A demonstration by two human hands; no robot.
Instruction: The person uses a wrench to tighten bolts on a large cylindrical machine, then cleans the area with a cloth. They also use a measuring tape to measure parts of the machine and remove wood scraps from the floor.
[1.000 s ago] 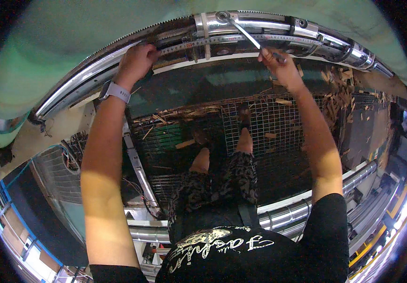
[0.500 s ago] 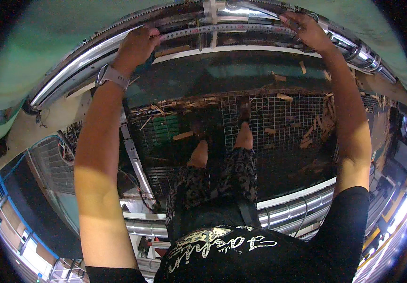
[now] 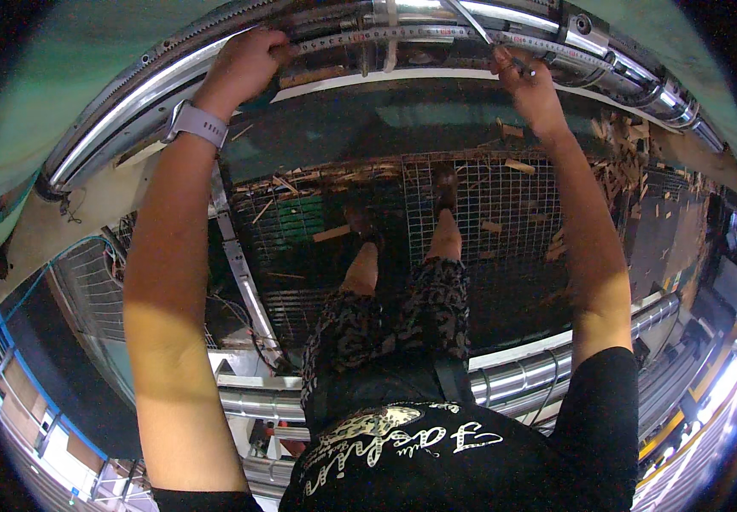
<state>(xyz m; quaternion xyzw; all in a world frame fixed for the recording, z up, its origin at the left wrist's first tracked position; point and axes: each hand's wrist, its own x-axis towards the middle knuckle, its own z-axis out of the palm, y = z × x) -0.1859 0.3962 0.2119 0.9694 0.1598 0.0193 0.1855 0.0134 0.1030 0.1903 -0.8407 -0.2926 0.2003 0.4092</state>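
A pale measuring tape [image 3: 432,32] is stretched along the metal shafts at the top of the view. My left hand [image 3: 247,66], wearing a watch with a light band, is closed on its left part. Beneath that hand a dark teal shape shows in part; I cannot make out what it is. My right hand [image 3: 537,96] grips a slim silver metal tool [image 3: 473,21] just below the tape. The tool's far end runs out of the top of the view, and a short shiny end shows by my fingers.
Polished shafts [image 3: 569,64] and a toothed rail [image 3: 206,38] cross the machine ahead. Below lies a wire grid [image 3: 505,192] strewn with cardboard scraps [image 3: 332,233]. Shiny rollers [image 3: 518,375] are close to my waist. A metal bar [image 3: 249,290] stands left of my legs.
My right hand has moved left and down off the tape, and the tool has swung to a steeper angle. More tape shows on the right. My left hand stays at the tape.
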